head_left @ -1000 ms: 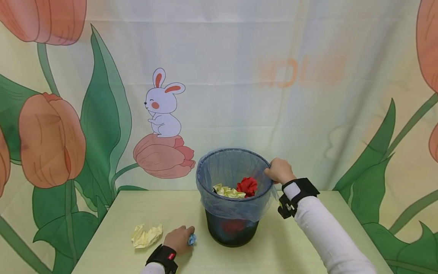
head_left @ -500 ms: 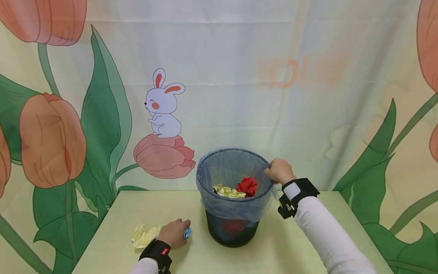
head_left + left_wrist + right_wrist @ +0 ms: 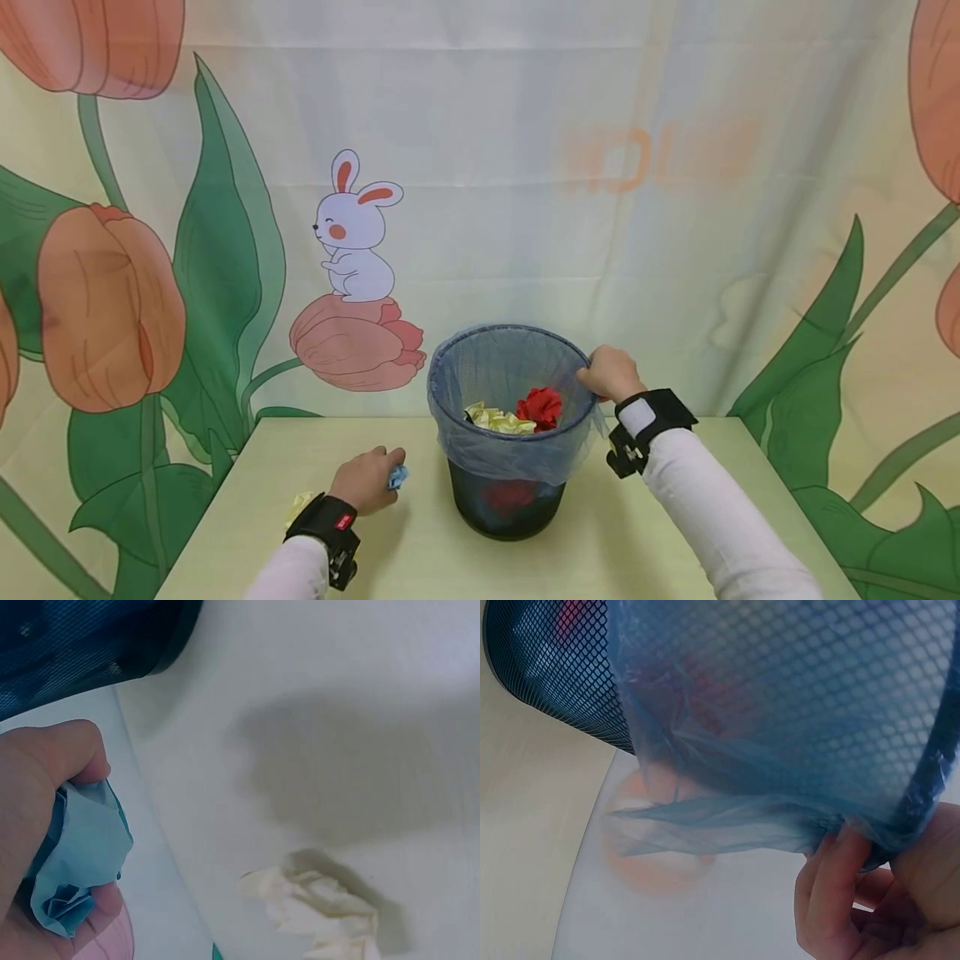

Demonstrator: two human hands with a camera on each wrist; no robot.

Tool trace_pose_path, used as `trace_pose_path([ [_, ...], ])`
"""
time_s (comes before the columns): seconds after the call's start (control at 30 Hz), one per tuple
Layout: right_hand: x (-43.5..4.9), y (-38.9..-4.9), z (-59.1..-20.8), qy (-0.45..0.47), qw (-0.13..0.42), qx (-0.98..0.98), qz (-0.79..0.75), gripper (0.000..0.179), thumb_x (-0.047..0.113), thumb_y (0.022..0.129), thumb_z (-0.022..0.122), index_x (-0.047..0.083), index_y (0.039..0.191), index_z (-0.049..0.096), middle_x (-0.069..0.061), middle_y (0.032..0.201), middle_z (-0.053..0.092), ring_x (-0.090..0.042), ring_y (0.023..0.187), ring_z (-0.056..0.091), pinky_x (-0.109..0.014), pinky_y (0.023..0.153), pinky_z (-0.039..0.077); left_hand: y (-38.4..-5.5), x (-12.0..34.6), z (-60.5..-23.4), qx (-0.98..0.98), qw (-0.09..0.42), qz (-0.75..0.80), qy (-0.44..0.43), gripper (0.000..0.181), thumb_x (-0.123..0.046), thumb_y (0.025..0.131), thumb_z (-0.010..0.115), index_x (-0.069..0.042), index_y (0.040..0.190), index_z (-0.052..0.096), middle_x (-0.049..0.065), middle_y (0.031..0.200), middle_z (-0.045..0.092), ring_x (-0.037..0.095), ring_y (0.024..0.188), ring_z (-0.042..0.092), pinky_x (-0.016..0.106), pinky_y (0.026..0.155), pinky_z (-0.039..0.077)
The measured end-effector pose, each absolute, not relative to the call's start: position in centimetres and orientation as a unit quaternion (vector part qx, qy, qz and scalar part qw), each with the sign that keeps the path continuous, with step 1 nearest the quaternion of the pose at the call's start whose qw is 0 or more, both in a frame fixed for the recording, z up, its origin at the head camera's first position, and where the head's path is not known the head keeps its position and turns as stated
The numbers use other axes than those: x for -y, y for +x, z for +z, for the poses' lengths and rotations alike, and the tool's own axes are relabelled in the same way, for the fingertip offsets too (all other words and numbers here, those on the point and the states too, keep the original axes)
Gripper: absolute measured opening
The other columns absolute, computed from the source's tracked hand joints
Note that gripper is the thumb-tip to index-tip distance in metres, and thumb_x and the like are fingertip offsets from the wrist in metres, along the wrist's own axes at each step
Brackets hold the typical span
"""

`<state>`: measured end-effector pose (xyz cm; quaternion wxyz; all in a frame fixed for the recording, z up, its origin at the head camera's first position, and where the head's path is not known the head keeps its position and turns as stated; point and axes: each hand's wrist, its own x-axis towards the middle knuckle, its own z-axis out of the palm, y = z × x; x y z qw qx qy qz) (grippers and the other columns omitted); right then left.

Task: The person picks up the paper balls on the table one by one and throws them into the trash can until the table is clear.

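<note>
My left hand (image 3: 367, 481) pinches a crumpled blue paper ball (image 3: 86, 851) between thumb and fingers, raised over the table to the left of the bin. With my right hand (image 3: 613, 374) I grip the rim of a black mesh trash can (image 3: 506, 504), fingers over the edge of its blue plastic liner (image 3: 727, 825). Inside the can lie crumpled yellow paper (image 3: 501, 419) and a crumpled red paper ball (image 3: 540, 408). Another crumpled cream-yellow paper (image 3: 319, 911) rests on the table, partly hidden behind my left wrist in the head view.
The trash can stands upright on a pale yellow table (image 3: 630, 533). Behind the table hangs a curtain (image 3: 495, 208) printed with tulips and a rabbit. Each wrist wears a black strap (image 3: 656, 417) with a camera.
My left hand has risen from the table and shifted left and away from me with the blue paper ball, covering much of the yellow paper. The right hand and trash can stay put.
</note>
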<state>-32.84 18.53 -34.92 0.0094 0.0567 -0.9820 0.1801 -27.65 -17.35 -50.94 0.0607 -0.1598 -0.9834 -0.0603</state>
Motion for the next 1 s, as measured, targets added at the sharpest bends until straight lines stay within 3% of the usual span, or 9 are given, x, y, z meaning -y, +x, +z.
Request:
trace_pose_path([
  [1.0, -18.3, -32.7, -34.6, 0.046, -0.004, 0.982, 0.182, 0.039, 0.01, 0.085, 0.049, 0.016, 0.05, 0.032, -0.001, 0.046, 0.043, -0.015, 0.046, 0.053, -0.025, 0.045, 0.042, -29.8, 17.5, -40.9, 0.977, 0.098, -0.029, -0.19, 0.043, -0.019, 0.07, 0.078, -0.013, 0.107, 0.056, 0.007, 0.091, 0.06, 0.022, 0.078, 0.059, 0.041, 0.068, 0.054],
])
